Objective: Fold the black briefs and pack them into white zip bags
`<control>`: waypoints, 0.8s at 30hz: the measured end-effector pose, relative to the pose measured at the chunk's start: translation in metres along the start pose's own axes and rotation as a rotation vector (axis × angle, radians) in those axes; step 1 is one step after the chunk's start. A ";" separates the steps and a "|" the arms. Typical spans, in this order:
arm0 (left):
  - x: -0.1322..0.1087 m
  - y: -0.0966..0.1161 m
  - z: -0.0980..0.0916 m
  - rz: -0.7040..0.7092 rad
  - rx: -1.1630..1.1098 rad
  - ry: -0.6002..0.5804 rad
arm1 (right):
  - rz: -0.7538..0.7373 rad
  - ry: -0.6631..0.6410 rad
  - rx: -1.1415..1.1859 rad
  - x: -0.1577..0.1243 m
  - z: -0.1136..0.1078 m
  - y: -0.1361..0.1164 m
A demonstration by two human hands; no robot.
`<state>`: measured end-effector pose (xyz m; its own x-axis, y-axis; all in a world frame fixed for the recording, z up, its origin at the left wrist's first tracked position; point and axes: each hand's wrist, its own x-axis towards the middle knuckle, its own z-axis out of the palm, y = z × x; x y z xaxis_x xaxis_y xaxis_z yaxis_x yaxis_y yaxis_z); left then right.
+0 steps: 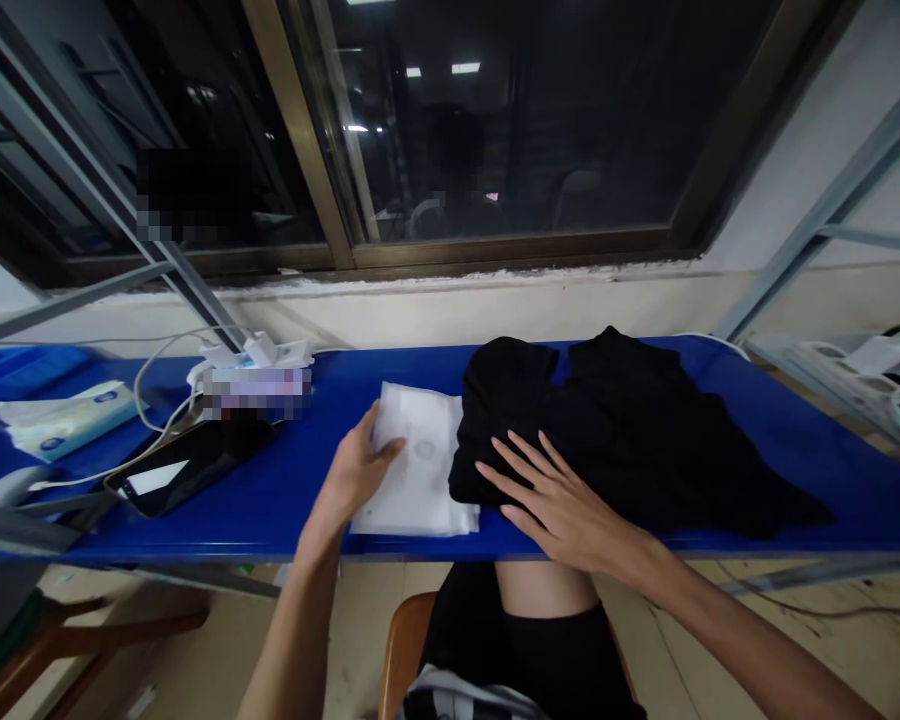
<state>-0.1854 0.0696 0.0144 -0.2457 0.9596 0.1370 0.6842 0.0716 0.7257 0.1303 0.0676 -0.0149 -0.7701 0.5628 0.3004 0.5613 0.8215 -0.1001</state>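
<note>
A flat white packet (424, 470) lies on the blue table near its front edge. My left hand (360, 462) grips the packet's left side, thumb on top and the other fingers at or under its edge. To the right, a black cloth garment (645, 440) is spread in a loose, folded heap, touching or slightly overlapping the packet's right edge. My right hand (555, 500) rests palm down on the front left part of the garment, fingers spread, holding nothing.
At the left of the blue table (300, 510) are a black phone (157, 475) with a cable, a tissue pack (82, 420), a power strip (292, 354) with plugs and a blue tray (30, 368). Metal frame bars rise on both sides. A window is behind.
</note>
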 end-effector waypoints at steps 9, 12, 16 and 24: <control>-0.003 -0.001 -0.027 0.203 0.465 0.272 | 0.179 0.244 -0.098 -0.040 -0.044 0.046; -0.035 0.041 -0.007 0.581 0.400 0.153 | 0.152 0.174 -0.176 -0.069 -0.053 0.056; -0.073 0.084 0.031 0.813 0.627 -0.313 | 0.055 0.115 -0.322 -0.089 -0.055 0.053; -0.037 0.099 0.008 0.822 0.500 -0.177 | 0.159 0.461 -0.053 -0.070 -0.097 0.066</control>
<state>-0.1031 0.0430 0.0759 0.5169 0.7857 0.3398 0.8182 -0.5702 0.0739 0.2508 0.0733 0.0498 -0.4661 0.5718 0.6751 0.6849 0.7162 -0.1338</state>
